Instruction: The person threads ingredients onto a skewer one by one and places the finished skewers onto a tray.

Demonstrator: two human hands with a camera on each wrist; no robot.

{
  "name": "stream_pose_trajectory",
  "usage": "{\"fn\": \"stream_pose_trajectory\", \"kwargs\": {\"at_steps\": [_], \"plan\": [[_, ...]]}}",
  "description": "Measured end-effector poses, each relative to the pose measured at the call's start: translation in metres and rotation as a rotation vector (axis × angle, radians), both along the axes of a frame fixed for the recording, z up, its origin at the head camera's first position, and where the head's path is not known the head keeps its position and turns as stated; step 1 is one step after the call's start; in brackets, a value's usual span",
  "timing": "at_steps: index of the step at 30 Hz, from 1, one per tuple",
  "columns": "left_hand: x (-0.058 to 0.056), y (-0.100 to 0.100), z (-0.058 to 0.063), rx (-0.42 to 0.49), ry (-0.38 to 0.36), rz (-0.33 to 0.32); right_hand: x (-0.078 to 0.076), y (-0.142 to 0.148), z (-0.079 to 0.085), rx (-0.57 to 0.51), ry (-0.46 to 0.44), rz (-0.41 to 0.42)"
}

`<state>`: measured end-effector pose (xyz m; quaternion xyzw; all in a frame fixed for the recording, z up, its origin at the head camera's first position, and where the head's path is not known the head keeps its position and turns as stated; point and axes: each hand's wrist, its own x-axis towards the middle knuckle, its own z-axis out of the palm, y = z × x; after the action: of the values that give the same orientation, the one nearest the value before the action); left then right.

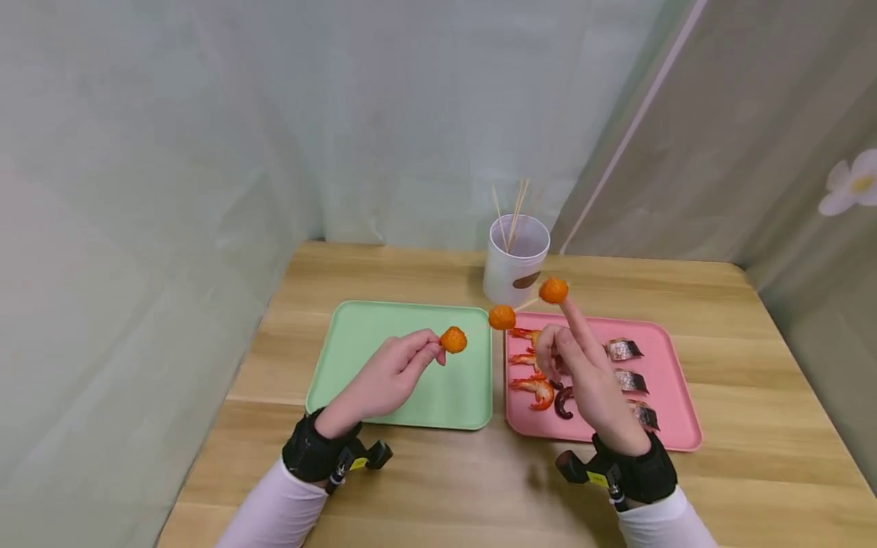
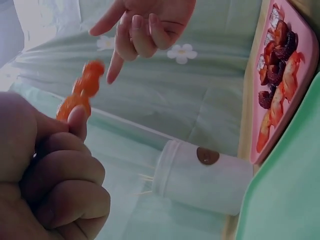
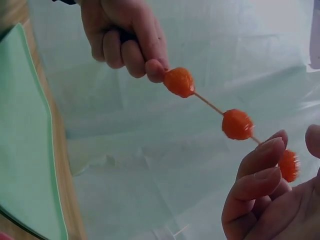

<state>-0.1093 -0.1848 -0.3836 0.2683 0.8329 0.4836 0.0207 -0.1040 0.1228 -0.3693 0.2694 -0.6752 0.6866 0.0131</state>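
Note:
My left hand (image 1: pixel 393 373) pinches the near end of a thin wooden skewer (image 3: pixel 208 103), held up above the table. Three round orange balls are threaded along it, spaced apart: one at my left fingertips (image 3: pixel 156 70), a middle ball (image 1: pixel 502 317) and a far ball (image 1: pixel 553 290). My right hand (image 1: pixel 592 380) is at the far end, its index finger pointing out right by the far ball. In the left wrist view, its thumb and index are spread while the other fingers bend loosely, with nothing gripped. Part of the far ball is hidden behind right fingers in the right wrist view.
A green tray (image 1: pixel 452 399) lies below my left hand. Beneath my right hand, a pink tray (image 1: pixel 674 426) holds shrimp (image 1: pixel 537 392), dark curled pieces (image 1: pixel 564 403) and silvery-skinned fish pieces (image 1: pixel 623 350). Behind them stands a white cup (image 1: pixel 507 278) with several skewers (image 1: pixel 518 205).

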Motion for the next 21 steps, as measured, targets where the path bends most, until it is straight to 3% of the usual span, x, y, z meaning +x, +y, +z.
{"fn": "stream_pose_trajectory", "kwargs": {"at_steps": [5, 10, 15, 21], "plan": [[-0.008, -0.007, -0.005, 0.116, -0.139, 0.073, -0.004, 0.002, 0.003, -0.033, -0.039, -0.063], [-0.004, -0.022, -0.015, 0.212, -0.282, 0.099, -0.004, 0.004, 0.005, -0.06, -0.043, -0.077], [0.001, -0.039, -0.023, 0.177, -0.266, 0.148, -0.005, 0.006, 0.006, -0.084, -0.052, -0.079], [0.011, -0.075, -0.037, 0.092, -0.221, 0.251, -0.007, 0.001, 0.001, -0.08, -0.085, -0.093]]}}
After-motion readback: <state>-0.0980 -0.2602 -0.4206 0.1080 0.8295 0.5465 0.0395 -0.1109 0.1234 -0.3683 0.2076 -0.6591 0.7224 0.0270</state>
